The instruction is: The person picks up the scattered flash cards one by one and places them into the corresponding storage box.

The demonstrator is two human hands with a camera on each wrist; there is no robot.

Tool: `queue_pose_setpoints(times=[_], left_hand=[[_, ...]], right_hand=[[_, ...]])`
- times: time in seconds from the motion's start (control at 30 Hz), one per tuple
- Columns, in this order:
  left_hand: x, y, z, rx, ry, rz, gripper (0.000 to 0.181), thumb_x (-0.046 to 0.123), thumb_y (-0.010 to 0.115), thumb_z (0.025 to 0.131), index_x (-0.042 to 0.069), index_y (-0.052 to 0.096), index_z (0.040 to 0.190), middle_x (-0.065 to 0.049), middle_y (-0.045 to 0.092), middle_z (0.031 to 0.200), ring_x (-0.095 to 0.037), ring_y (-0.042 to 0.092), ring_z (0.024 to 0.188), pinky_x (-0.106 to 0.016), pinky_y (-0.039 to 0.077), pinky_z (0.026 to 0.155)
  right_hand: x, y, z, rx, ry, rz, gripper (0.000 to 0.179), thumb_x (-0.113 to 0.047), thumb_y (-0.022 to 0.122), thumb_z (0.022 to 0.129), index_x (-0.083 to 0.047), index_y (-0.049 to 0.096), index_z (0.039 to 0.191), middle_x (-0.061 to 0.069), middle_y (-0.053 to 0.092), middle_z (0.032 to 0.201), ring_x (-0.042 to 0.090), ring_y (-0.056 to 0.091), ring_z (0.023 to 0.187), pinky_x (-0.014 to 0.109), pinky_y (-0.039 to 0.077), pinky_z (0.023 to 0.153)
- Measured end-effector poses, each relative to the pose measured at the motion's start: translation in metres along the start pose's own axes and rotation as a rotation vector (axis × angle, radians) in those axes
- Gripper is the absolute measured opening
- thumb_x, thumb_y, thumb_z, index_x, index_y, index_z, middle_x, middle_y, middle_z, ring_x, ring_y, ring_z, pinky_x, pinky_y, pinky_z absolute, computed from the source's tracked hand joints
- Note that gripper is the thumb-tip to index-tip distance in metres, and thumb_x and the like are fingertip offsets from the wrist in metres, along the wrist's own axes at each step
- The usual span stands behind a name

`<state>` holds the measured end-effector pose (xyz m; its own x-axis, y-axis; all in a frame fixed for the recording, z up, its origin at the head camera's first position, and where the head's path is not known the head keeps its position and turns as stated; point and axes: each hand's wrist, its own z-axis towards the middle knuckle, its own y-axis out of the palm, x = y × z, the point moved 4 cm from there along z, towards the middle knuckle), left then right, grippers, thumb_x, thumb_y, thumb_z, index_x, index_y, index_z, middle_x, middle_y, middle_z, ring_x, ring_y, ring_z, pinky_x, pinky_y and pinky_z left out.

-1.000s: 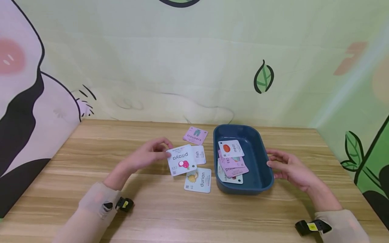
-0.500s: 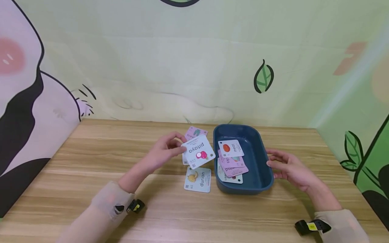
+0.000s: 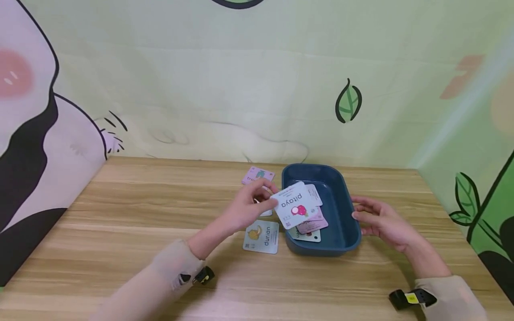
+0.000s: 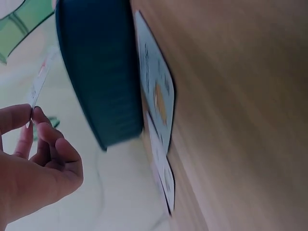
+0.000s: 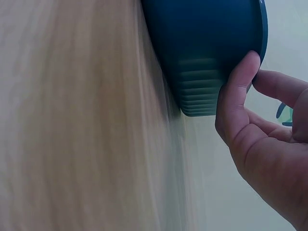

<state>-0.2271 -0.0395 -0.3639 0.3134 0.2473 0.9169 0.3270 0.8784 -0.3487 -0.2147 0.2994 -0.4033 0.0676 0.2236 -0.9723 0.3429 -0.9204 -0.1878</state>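
Between thumb and fingers, my left hand (image 3: 250, 206) pinches the white pitaya card (image 3: 294, 206) by its edge. The card hangs over the left side of a blue bin (image 3: 348, 232), above other cards. Inside lie a partly covered white card (image 3: 315, 195), pink cards (image 3: 314, 225) and a white card (image 3: 308, 236) under them. In the left wrist view the held card (image 4: 41, 79) appears edge-on. My right hand (image 3: 387, 225) touches the outside of the bin's right wall near the rim, with fingers loosely bent; in the right wrist view the thumb (image 5: 240, 79) lies against that wall.
On the wooden table (image 3: 120, 214), left of the bin, lie a durian card (image 3: 261, 237), a pink trousers card (image 3: 257, 174) and a white card (image 3: 266, 213) mostly hidden by my left hand. A printed cloth wall (image 3: 241, 89) stands behind the table.
My left hand has carried the pitaya card rightward from above the table cards to over the bin. My right hand has stayed at the bin's side.
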Motion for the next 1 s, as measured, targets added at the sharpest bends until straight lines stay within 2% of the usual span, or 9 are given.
queue_pose_setpoints(times=[0.17, 0.33, 0.5, 0.73, 1.0], left_hand=[[-0.002, 0.021, 0.004, -0.055, 0.032, 0.038, 0.015, 0.008, 0.068, 0.098, 0.010, 0.065, 0.112, -0.003, 0.066, 0.088, -0.021, 0.059, 0.082, -0.031, 0.049, 0.075], [-0.004, 0.032, 0.007, -0.100, 0.044, 0.087, 0.012, 0.010, 0.068, 0.098, 0.013, 0.067, 0.110, 0.000, 0.066, 0.089, -0.019, 0.058, 0.081, -0.028, 0.048, 0.072], [-0.002, 0.038, 0.008, -0.153, 0.076, 0.188, 0.011, 0.009, 0.072, 0.096, 0.014, 0.069, 0.106, 0.005, 0.067, 0.088, -0.017, 0.056, 0.075, -0.026, 0.045, 0.066], [0.000, 0.044, 0.008, -0.214, 0.131, 0.300, 0.009, 0.009, 0.073, 0.095, 0.013, 0.072, 0.103, 0.005, 0.067, 0.088, -0.012, 0.056, 0.073, -0.026, 0.048, 0.065], [0.000, 0.043, 0.008, -0.192, 0.158, 0.388, 0.012, 0.012, 0.070, 0.098, 0.013, 0.075, 0.109, 0.004, 0.071, 0.098, -0.012, 0.055, 0.068, -0.026, 0.047, 0.062]], right_hand=[[0.001, 0.000, 0.000, 0.000, 0.000, -0.002, 0.060, -0.011, 0.059, 0.104, 0.011, 0.030, 0.153, 0.017, 0.055, 0.119, 0.021, 0.067, 0.093, 0.035, 0.059, 0.079], [0.002, 0.000, 0.001, -0.005, -0.002, 0.004, 0.061, -0.011, 0.059, 0.104, 0.011, 0.030, 0.153, 0.017, 0.054, 0.119, 0.019, 0.067, 0.094, 0.035, 0.059, 0.079], [0.001, 0.001, 0.001, -0.004, 0.002, 0.009, 0.061, -0.011, 0.059, 0.104, 0.011, 0.030, 0.153, 0.018, 0.053, 0.119, 0.020, 0.067, 0.093, 0.035, 0.059, 0.079], [0.001, 0.000, -0.001, 0.005, 0.003, -0.001, 0.061, -0.011, 0.060, 0.104, 0.011, 0.030, 0.153, 0.019, 0.052, 0.118, 0.020, 0.067, 0.093, 0.035, 0.059, 0.079], [0.001, 0.000, -0.001, 0.003, 0.002, -0.001, 0.060, -0.012, 0.059, 0.105, 0.010, 0.030, 0.153, 0.017, 0.054, 0.118, 0.020, 0.066, 0.093, 0.035, 0.059, 0.079]])
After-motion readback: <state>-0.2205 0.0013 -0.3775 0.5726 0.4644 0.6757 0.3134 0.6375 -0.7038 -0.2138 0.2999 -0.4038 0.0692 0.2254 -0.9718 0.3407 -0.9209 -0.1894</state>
